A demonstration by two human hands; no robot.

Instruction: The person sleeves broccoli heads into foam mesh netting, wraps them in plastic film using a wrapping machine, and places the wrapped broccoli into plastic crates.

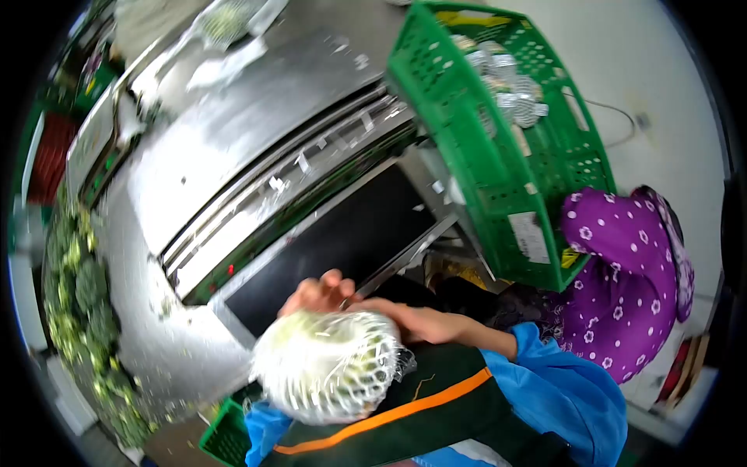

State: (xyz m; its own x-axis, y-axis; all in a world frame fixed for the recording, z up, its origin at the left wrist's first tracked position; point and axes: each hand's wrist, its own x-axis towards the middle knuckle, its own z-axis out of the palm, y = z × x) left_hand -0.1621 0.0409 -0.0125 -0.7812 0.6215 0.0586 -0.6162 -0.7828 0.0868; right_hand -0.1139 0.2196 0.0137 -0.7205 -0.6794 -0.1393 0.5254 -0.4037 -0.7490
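A pale vegetable head in a white foam net (pixel 323 370), with shiny clear film at its right side, is held close in front of my body. My left hand (pixel 317 294) curls its fingers at the head's far edge; its forearm is hidden behind the head. From the right, my right hand (pixel 401 315) reaches to the same edge, its fingertips bent in beside the left ones and partly hidden. Just beyond both hands lies the black flat plate (pixel 334 241) of a metal wrapping machine (pixel 272 187).
Broccoli heads (pixel 89 303) line the left edge of the steel table (pixel 156 342). Another netted head (pixel 226 23) lies at the far end. At right, a green crate (pixel 475 179) holds several wrapped pieces (pixel 510 86). A person in a purple flowered garment (pixel 622 272) bends beside it. A second green crate (pixel 226 432) stands below.
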